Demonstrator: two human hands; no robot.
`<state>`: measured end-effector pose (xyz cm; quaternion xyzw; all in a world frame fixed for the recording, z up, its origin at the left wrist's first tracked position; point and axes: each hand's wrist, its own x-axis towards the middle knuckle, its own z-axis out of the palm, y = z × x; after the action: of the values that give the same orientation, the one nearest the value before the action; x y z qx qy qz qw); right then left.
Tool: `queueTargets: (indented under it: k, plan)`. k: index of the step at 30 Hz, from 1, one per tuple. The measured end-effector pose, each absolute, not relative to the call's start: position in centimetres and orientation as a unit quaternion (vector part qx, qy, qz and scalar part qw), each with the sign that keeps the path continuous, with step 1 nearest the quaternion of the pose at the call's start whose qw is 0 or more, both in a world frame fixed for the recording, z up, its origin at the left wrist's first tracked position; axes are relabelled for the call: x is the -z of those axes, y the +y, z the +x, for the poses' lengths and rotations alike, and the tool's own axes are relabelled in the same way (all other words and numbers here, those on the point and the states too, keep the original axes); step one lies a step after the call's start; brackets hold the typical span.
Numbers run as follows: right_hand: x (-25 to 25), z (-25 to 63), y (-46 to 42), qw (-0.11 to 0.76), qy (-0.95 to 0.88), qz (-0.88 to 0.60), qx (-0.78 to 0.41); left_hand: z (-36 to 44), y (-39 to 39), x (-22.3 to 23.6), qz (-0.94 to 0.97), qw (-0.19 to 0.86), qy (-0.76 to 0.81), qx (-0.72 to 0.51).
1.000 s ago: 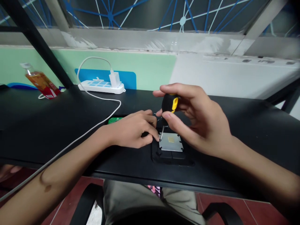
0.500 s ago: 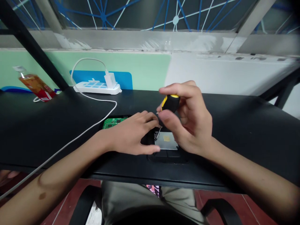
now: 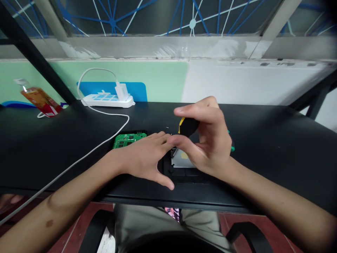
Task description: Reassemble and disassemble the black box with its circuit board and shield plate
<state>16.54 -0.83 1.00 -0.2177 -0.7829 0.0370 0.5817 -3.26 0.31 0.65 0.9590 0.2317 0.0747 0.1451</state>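
My right hand (image 3: 212,137) grips a screwdriver (image 3: 189,127) by its black and yellow handle. The shaft slants down to the left edge of a silver metal plate (image 3: 180,160) in a black casing (image 3: 188,178); my fingers partly cover it. Fingers stretched and thumb spread wide, my left hand (image 3: 144,154) lies over the casing's left side. Its fingertips end close to the screwdriver and are partly hidden by my right thumb. Beyond my left wrist, a green circuit board (image 3: 122,141) shows in a black frame.
A white cable (image 3: 79,161) runs across the desk from a charger (image 3: 121,92) in a power strip (image 3: 107,101). At the far left a bottle (image 3: 42,101) leans. Something green (image 3: 232,149) peeks out behind my right hand. A tiny metallic piece (image 3: 167,127) lies beyond my left fingers.
My right hand has moved slightly down and left with the screwdriver. My left thumb has swung away from the plate toward me. More of the circuit board now shows.
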Motion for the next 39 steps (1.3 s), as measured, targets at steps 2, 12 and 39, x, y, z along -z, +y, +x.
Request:
queueTargets:
  k: [2,12,39]
  plan:
    - [-0.9,16.5,-0.8,0.587,-0.780,-0.209,-0.059,-3.2,0.5,-0.5,0.957,0.151,0.233,-0.081]
    - [-0.3,16.5,0.2,0.623,-0.768,-0.149,0.008,-2.8,1.0,-0.3,0.952,0.174,0.235,-0.087]
    - [-0.1,16.9,0.0,0.588,-0.777,-0.217,-0.057,-2.6,1.3,-0.1,0.962,0.123,0.222,-0.096]
